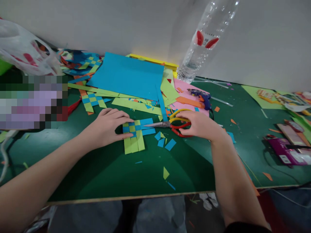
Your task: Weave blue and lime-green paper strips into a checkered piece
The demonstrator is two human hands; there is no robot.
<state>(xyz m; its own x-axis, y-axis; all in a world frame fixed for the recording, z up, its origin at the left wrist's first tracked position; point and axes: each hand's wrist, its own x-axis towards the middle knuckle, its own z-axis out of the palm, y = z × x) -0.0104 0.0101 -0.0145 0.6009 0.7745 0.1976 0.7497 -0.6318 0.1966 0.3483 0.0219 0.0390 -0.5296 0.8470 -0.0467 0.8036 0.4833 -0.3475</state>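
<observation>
My left hand point(107, 127) pinches the left side of a small woven paper piece point(138, 136), a checker of blue and green strips. Loose green ends hang toward me, and blue ends stick out to the right. My right hand point(198, 126) grips a pair of scissors point(159, 124) by the yellow and red handles. Their blades point left and lie over the blue strip ends; whether they are cutting I cannot tell. Just below the blades are small blue cut-offs point(170, 144) and green scraps. A long blue strip point(161, 105) ends near the scissors' pivot.
A blue sheet point(127, 76) lies behind, over green strips and scraps. A clear bottle point(194, 55) stands against the grey wall. A plastic bag point(26, 48) is at back left, a glue gun point(205, 98) at back right, a purple pack point(286, 150) at far right.
</observation>
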